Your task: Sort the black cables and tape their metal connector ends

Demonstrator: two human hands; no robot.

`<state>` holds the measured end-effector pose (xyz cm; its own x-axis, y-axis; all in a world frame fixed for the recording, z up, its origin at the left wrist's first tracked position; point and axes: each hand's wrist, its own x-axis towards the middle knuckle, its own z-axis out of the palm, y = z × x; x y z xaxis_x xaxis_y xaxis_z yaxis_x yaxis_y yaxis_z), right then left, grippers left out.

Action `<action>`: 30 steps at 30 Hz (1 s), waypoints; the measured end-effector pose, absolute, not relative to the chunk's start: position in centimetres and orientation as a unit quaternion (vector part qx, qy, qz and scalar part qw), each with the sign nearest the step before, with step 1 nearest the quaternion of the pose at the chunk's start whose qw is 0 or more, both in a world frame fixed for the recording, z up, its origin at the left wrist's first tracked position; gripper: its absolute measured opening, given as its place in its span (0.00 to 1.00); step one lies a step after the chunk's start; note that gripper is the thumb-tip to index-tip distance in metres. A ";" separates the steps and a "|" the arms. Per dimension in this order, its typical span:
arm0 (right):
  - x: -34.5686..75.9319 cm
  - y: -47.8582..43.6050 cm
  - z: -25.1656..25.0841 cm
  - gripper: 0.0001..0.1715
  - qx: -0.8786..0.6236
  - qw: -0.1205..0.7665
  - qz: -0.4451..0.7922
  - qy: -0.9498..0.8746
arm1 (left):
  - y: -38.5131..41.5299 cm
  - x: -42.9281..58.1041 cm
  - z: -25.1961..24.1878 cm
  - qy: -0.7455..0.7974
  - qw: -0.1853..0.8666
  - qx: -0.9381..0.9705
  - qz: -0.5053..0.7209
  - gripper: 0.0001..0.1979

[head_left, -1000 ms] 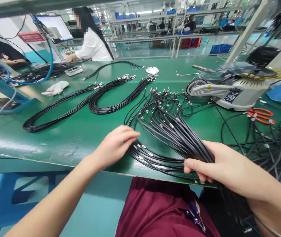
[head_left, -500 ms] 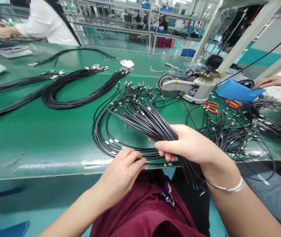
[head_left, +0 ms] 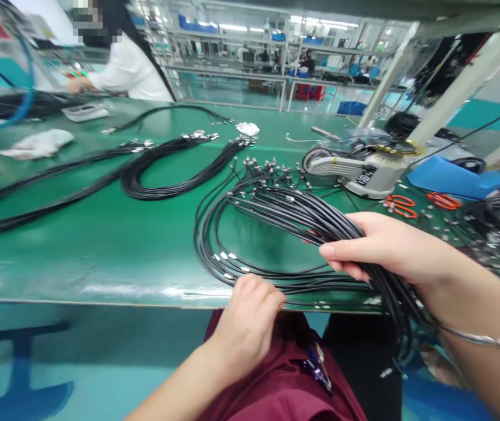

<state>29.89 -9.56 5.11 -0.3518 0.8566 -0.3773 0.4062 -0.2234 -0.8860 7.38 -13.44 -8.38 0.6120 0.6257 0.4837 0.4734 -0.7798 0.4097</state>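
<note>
My right hand (head_left: 385,248) is closed round a thick bundle of black cables (head_left: 302,213) with small metal connectors, held just above the green table (head_left: 100,257) near its front edge. The bundle loops out to the left on the table and hangs down past the edge under my wrist. My left hand (head_left: 247,324) sits at the table's front edge with its fingers curled over the lowest strands of the loop (head_left: 232,272); what the fingers pinch is hidden.
Two more coils of black cable (head_left: 166,169) lie to the left. A grey tape dispenser (head_left: 355,166) stands at the back right, orange scissors (head_left: 401,206) and a blue tray (head_left: 451,178) beside it. A person in white (head_left: 131,67) works at the far side.
My left hand has drawn back from the loop's left side to the table's front edge and curled shut. The right hand keeps its grip on the bundle. My head has turned.
</note>
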 end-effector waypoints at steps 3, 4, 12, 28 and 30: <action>29.9 -9.7 4.2 0.13 -0.529 0.183 0.567 -0.604 | -13.8 7.4 -8.1 0.314 0.118 0.898 0.285 0.09; 29.9 -9.8 3.9 0.12 -0.528 0.183 0.567 -0.605 | -13.8 7.4 -8.0 0.312 0.113 0.902 0.277 0.10; 30.1 -10.0 3.0 0.12 -0.521 0.189 0.574 -0.603 | -13.5 4.9 -7.1 0.361 0.090 0.881 0.294 0.08; 29.3 -10.2 2.5 0.11 -0.506 0.195 0.578 -0.610 | -1.9 0.4 -2.2 0.395 0.166 0.903 0.038 0.09; 29.2 -10.2 2.5 0.10 -0.507 0.190 0.578 -0.610 | -1.3 0.5 -2.2 0.369 0.194 0.909 0.009 0.09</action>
